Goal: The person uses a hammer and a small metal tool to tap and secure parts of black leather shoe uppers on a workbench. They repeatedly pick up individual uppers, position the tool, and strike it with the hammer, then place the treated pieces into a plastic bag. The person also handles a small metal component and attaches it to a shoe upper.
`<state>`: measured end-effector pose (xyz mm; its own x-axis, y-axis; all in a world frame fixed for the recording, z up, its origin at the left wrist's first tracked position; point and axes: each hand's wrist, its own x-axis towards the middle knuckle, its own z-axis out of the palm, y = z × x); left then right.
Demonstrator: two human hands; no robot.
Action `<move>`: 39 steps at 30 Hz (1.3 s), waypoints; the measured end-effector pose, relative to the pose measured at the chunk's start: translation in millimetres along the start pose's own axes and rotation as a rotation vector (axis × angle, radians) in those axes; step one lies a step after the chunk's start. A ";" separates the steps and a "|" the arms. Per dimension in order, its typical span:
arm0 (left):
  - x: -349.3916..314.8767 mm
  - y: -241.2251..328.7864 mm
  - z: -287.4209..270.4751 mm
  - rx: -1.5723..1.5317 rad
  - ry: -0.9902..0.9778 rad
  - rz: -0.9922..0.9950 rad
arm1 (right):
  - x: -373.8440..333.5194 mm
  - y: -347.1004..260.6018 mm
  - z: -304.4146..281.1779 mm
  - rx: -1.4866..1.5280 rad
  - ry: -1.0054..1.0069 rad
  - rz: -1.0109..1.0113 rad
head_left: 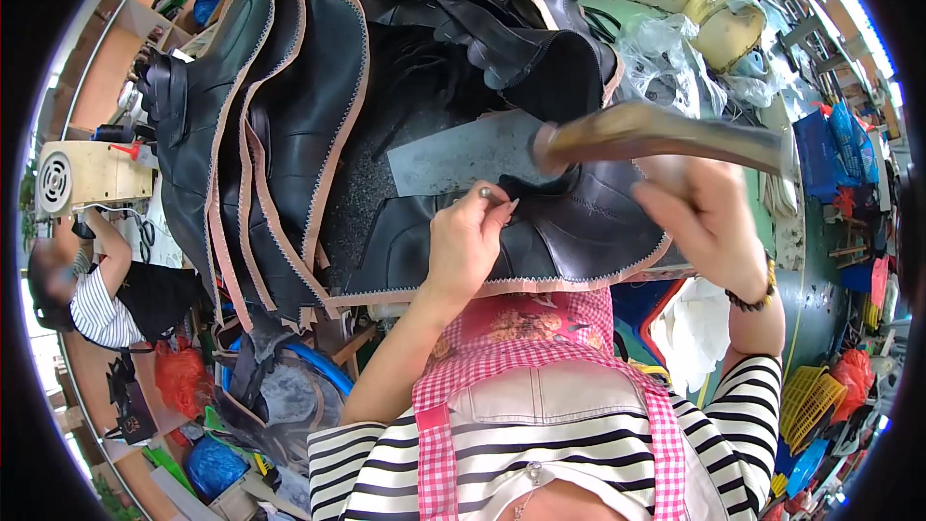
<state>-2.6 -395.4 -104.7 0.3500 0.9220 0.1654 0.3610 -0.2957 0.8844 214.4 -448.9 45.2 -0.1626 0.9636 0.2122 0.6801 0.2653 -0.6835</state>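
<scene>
In front of me lies a black leather boot-upper piece (588, 241) with a stitched, tan-edged border. My left hand (465, 243) is closed at its upper edge, with thumb and fingers pinching a small black flap (521, 183) of it. Raised above the piece's right part, my right hand (709, 217) is wrapped round a wooden-handled hammer (656, 130), blurred by motion. The hammer's head end points left, over a flat grey plate (434, 162) that lies just beyond the leather. A gap shows between hammer and leather, though its height is hard to tell.
Several similar black leather pieces (333, 87) stand stacked at the left, and more (482, 0) are heaped at the back. Clear plastic bags (666, 58) and a yellowish container (728, 29) lie back right. Another person (106, 289) sits at the far left beside a cream-coloured machine (96, 177).
</scene>
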 end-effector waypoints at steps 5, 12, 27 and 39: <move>-0.4 13.2 8.3 0.318 0.052 0.249 | -11.1 22.2 22.9 -0.108 -0.268 -0.005; 27.7 1.2 -18.3 0.057 -0.251 0.392 | -55.1 48.5 4.2 0.642 0.234 0.415; 110.6 106.0 -329.7 0.254 0.225 0.315 | -68.0 109.0 58.5 1.184 0.426 0.600; 192.0 24.1 -325.1 1.465 0.328 0.193 | -65.8 111.0 75.6 0.999 0.285 0.447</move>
<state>-207.7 -144.2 90.2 0.3600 0.7959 0.4867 0.9191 -0.2130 -0.3314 246.6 -480.3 -97.4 0.2079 0.9699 -0.1267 -0.2609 -0.0699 -0.9628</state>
